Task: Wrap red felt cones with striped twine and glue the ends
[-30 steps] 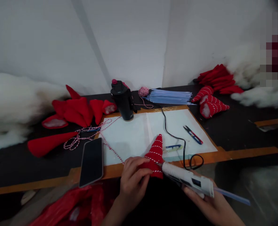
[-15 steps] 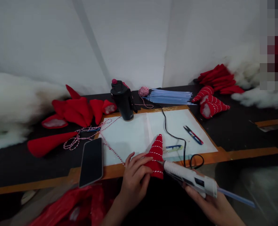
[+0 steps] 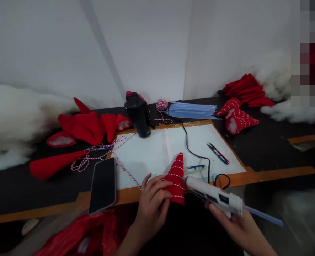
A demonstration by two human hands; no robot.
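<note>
A red felt cone (image 3: 176, 170), wound with red-and-white twine, points away from me at the table's front edge. My left hand (image 3: 153, 199) is closed on its left side, fingers lying across the felt. The loose twine (image 3: 129, 175) runs from that hand back over the white sheet. A white hot glue gun (image 3: 213, 193), with a clear glue stick (image 3: 264, 215) out of its rear, is gripped in my right hand (image 3: 236, 224). Its nozzle is at the cone's right side, near a turn of twine; whether it touches is too small to tell.
A black tumbler (image 3: 138, 115), a phone (image 3: 103, 185), thread snips (image 3: 218, 153) and a blue-and-yellow cutter (image 3: 196, 169) lie or stand around the white sheet (image 3: 152, 153). Behind are a twine ball (image 3: 162, 104) and glue sticks (image 3: 192, 110). Red cones (image 3: 241, 121) and white stuffing (image 3: 10, 124) lie at the sides.
The glue gun's nozzle has shifted slightly up along the cone, toward its tip. My left hand keeps its hold on the cone.
</note>
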